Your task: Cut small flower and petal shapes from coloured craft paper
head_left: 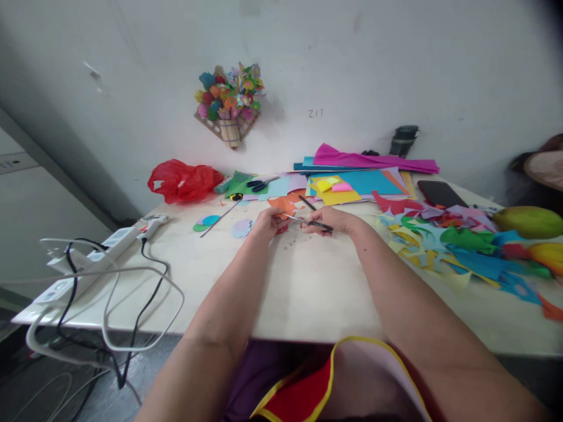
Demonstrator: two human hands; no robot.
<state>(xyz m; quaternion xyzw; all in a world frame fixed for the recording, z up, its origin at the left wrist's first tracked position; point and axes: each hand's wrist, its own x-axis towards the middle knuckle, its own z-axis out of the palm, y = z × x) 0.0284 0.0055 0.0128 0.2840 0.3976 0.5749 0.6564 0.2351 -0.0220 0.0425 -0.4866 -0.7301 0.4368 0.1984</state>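
My right hand (331, 219) is closed around a pair of scissors (320, 225) with dark handles, whose metal blades point left. Facing it, my left hand (266, 224) is pinched near the blade tips, and a small bit of red paper (282, 229) shows at its fingers. Just beyond both hands lies an orange paper sheet (287, 204) with cut edges. A dark pen-like stick (307, 203) rests behind my right hand. Tiny scraps are scattered on the table below the fingers. Exactly where the blades meet the paper is too small to tell.
Colourful paper offcuts (466, 246) cover the table's right side, near a phone (441, 194) and a green mango-like fruit (528, 221). Paper sheets (373, 183), a second pair of scissors (259, 185) and a red plastic bag (182, 180) line the back. A power strip (94, 258) with cables sits left.
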